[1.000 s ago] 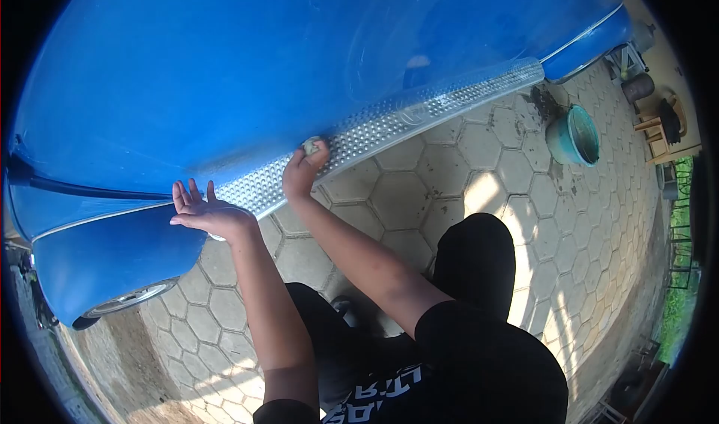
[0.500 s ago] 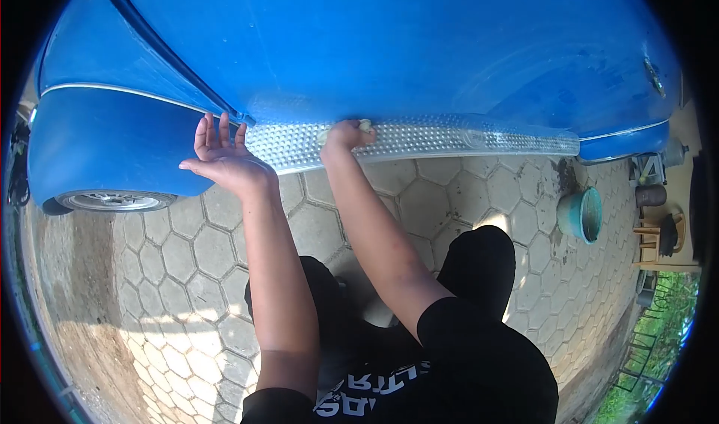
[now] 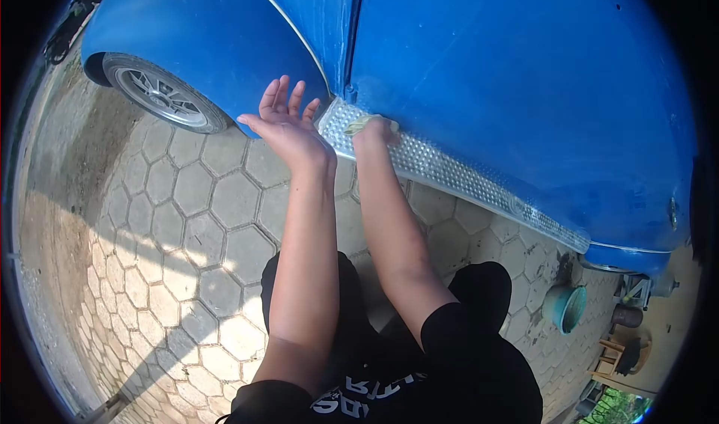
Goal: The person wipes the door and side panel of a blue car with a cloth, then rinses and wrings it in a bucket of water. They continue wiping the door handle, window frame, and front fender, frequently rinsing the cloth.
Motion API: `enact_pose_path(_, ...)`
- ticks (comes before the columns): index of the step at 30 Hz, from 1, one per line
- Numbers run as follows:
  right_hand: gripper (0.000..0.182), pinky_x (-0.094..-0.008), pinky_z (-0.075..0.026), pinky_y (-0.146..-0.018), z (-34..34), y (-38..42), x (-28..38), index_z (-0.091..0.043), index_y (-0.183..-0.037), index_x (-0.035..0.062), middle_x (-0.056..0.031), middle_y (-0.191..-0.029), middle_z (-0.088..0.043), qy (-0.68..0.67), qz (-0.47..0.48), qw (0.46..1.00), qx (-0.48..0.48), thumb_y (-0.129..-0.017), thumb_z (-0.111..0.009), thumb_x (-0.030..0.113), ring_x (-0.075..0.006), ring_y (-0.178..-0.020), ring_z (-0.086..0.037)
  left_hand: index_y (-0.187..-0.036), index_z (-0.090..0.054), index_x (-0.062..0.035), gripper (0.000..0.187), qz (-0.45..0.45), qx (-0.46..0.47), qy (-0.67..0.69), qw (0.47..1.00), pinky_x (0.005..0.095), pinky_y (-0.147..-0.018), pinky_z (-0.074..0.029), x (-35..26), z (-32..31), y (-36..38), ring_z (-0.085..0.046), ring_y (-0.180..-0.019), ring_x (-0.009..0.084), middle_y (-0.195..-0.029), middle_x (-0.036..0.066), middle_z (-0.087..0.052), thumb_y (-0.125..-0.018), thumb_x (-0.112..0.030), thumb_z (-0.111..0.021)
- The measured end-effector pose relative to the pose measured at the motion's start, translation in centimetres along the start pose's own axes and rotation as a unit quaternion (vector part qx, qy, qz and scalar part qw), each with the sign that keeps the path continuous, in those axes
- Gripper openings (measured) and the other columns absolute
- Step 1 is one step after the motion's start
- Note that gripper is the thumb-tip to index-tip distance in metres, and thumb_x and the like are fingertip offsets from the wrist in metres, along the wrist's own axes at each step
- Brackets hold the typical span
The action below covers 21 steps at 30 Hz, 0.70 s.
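A blue car (image 3: 509, 72) fills the top of the head view, with a silver, bumpy metal running board (image 3: 457, 171) along its lower side. My right hand (image 3: 377, 130) presses a pale yellowish cloth (image 3: 359, 124) against the running board near its left end; the fingers are partly hidden. Left of it, my left hand (image 3: 288, 128) is raised with palm up and fingers spread, holding nothing. It hovers before the rounded blue fender (image 3: 202, 42), close to the end of the running board. Below that fender shows a wheel (image 3: 161, 95) with a grey rim.
Hexagonal paving stones (image 3: 202, 199) cover the ground below me. A green bucket (image 3: 569, 309) stands on the paving to the right. Farther right is a wooden chair (image 3: 616, 357) with a dark cloth on it. My bent knees (image 3: 483, 293) are close beneath my arms.
My view has turned, so the car now slants down to the right and more of the wheel shows. My right hand has slid the cloth leftward along the running board. The left hand stays spread.
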State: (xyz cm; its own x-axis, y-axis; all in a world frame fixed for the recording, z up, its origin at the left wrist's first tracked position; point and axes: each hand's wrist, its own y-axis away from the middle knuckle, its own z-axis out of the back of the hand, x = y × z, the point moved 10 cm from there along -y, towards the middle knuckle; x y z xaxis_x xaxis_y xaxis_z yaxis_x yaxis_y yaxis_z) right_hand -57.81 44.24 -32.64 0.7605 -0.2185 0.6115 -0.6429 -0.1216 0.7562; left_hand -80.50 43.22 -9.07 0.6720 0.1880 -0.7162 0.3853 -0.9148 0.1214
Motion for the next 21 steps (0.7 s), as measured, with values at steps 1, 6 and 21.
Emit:
enact_pose_path(1, 0.055, -0.0479, -0.05, -0.105, -3.3, -0.3, -5.2, -0.024, -0.153, 0.0201, -0.0151, -0.153, -0.043, 0.037, -0.067, 0.989, 0.126, -0.105, -0.051, 0.02, -0.0334, -0.13, -0.055, -0.132, -0.049, -0.0042, 0.083, 0.004, -0.002, 0.002, 1.0, 0.0456, -0.093, -0.051, -0.1, 0.3, 0.0, -0.058, -0.12, 0.0275, -0.136, 0.013, -0.055, -0.103, -0.07, -0.007)
enact_pose_path(6, 0.048, -0.0485, -0.05, -0.1, -7.1, -2.2, -7.5, -0.033, -0.148, 0.018, -0.0089, -0.149, -0.049, 0.01, -0.185, 0.956, 0.228, -0.103, -0.05, 0.023, -0.029, -0.126, -0.057, -0.13, -0.051, -0.0041, 0.084, 0.001, 0.02, 0.027, 0.999, 0.0415, -0.09, -0.051, -1.3, -0.3, -0.9, -0.058, -0.118, 0.0275, -0.136, 0.015, -0.056, -0.103, -0.071, -0.008)
enact_pose_path(21, 0.034, -0.043, -0.056, -0.098, -4.1, -1.0, -3.8, -0.049, -0.139, 0.0117, -0.0079, -0.137, -0.055, -0.102, -0.122, 0.965, 0.207, -0.106, -0.042, 0.008, -0.0244, -0.115, -0.059, -0.129, -0.052, -0.0046, 0.085, 0.009, 0.045, 0.058, 0.997, 0.0403, -0.087, -0.052, -0.1, -0.7, -1.2, -0.061, -0.115, 0.027, -0.134, 0.016, -0.058, -0.101, -0.074, -0.011)
